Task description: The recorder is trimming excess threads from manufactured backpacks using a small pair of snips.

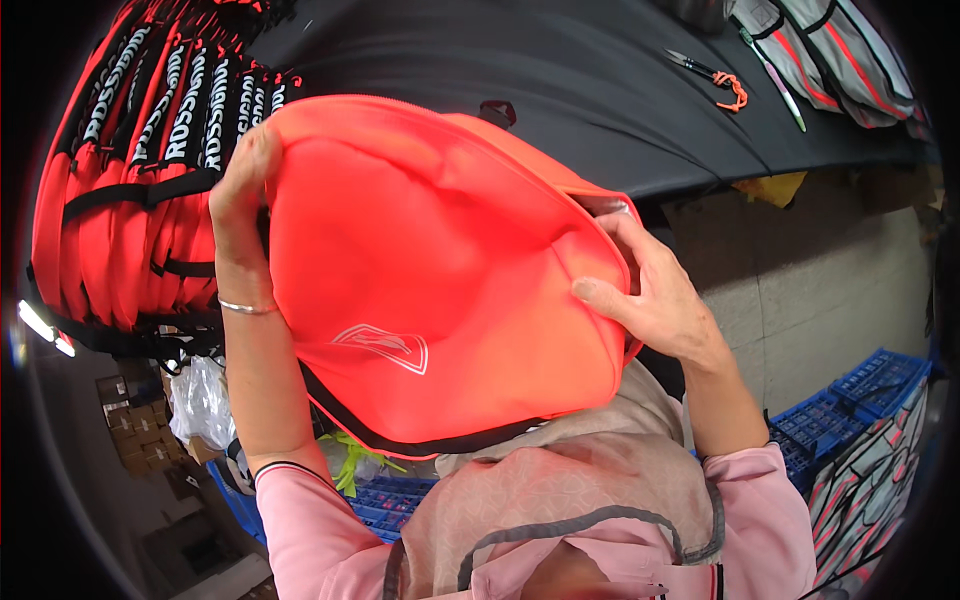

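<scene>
- Plainly, I have the red bag (440,260) up in front of me, between my chest and the black-covered table (390,55); its lower edge overlaps my apron (570,490), and I cannot tell whether the far side rests on the tabletop

- My right hand (665,300) grips the bag's rim, thumb on the outside, fingers hooked into the gap behind; I judge that this pinch draws the edge aside so the opening shows

- My left hand (245,175) is at the opposite upper side, its fingers mostly hidden by the fabric; I cannot tell whether they close on it, though set so wide the hand probably helps spread the panel

- The bag looks bright orange-red, smooth and soft; the panel sags into a hollow, folds gather near the top, a pale shield-shaped emblem (388,348) sits low on the front, and a black band (470,440) runs along the bottom; a silvery patch (612,207) glints by my right fingers

- Similar red bags (105,250) stand packed in a row at my left, likely to save room; a pointed tool with orange cord (697,67) and a slim pen-like tool (783,88) lie rightward on the table, seemingly for easy reach
</scene>
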A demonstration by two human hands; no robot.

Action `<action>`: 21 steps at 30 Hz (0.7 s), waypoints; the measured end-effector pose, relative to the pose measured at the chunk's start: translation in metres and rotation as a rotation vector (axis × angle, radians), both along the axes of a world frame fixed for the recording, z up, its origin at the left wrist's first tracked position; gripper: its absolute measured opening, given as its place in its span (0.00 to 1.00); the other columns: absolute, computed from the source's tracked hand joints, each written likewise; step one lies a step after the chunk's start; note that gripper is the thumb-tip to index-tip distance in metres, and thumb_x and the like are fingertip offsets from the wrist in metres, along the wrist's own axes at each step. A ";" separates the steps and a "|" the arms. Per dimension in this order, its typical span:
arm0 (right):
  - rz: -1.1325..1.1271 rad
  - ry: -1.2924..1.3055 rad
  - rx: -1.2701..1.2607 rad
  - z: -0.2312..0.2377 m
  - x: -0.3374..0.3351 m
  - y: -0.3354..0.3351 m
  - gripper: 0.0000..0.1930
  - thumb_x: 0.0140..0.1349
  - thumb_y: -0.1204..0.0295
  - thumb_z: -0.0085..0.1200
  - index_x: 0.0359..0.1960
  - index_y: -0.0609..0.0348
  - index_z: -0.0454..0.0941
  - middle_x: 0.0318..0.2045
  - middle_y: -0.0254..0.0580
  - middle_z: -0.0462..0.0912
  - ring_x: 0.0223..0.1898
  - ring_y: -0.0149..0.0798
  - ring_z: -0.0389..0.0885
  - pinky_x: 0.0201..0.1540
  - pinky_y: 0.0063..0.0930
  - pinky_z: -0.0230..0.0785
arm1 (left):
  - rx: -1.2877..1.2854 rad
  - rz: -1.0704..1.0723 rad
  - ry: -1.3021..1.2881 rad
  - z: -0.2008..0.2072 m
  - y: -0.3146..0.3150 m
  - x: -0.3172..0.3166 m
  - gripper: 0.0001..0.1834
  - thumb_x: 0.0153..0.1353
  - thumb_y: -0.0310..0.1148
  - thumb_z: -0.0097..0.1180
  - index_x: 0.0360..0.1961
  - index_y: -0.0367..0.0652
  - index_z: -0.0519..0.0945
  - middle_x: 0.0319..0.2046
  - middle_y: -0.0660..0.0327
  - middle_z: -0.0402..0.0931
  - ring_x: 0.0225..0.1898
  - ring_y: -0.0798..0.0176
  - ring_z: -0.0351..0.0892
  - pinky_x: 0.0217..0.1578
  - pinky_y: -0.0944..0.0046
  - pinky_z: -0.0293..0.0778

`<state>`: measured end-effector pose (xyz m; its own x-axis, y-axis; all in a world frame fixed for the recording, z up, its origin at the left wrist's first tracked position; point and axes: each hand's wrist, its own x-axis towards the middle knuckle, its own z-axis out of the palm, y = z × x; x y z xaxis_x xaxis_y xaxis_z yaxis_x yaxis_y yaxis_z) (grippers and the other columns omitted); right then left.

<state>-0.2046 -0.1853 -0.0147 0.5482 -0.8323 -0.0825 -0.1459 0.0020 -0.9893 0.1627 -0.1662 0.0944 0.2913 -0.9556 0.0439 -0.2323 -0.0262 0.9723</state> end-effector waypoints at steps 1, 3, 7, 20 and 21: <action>0.074 -0.145 0.143 0.003 0.000 0.001 0.24 0.60 0.63 0.64 0.51 0.66 0.73 0.43 0.41 0.82 0.44 0.33 0.81 0.51 0.28 0.73 | -0.088 0.060 0.115 -0.002 -0.004 0.000 0.17 0.72 0.39 0.45 0.50 0.38 0.78 0.44 0.64 0.78 0.44 0.71 0.75 0.51 0.67 0.70; 0.156 -0.453 0.541 0.009 0.004 0.004 0.22 0.67 0.67 0.58 0.57 0.70 0.72 0.48 0.39 0.82 0.46 0.28 0.79 0.51 0.26 0.73 | -0.103 -0.062 0.259 0.015 -0.014 0.008 0.15 0.71 0.38 0.47 0.49 0.39 0.78 0.44 0.65 0.78 0.44 0.71 0.76 0.51 0.67 0.71; 0.312 -0.911 0.623 0.020 0.010 -0.001 0.20 0.67 0.68 0.57 0.55 0.68 0.74 0.46 0.39 0.82 0.45 0.28 0.80 0.51 0.25 0.72 | -0.349 -0.060 0.180 0.067 -0.041 0.030 0.18 0.66 0.40 0.55 0.49 0.36 0.81 0.42 0.66 0.80 0.43 0.73 0.76 0.46 0.69 0.71; -0.545 0.013 -0.917 0.125 0.063 -0.328 0.13 0.67 0.63 0.53 0.33 0.61 0.80 0.26 0.31 0.80 0.27 0.26 0.76 0.32 0.22 0.68 | -0.088 0.222 -0.870 0.091 -0.094 0.104 0.22 0.68 0.44 0.50 0.60 0.50 0.77 0.54 0.65 0.78 0.55 0.69 0.75 0.57 0.65 0.69; -0.483 -0.011 -1.000 0.108 0.065 -0.313 0.14 0.66 0.62 0.55 0.34 0.63 0.80 0.27 0.32 0.81 0.28 0.26 0.76 0.32 0.22 0.68 | -0.067 0.132 -0.794 0.052 -0.073 0.106 0.24 0.66 0.44 0.54 0.60 0.46 0.77 0.55 0.63 0.78 0.54 0.71 0.75 0.58 0.68 0.67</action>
<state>-0.1394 -0.4981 0.0936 0.1453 -0.6472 0.7483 -0.3363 -0.7436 -0.5779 0.2687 -0.2394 0.1463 0.2595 -0.9035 0.3410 -0.8535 -0.0494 0.5187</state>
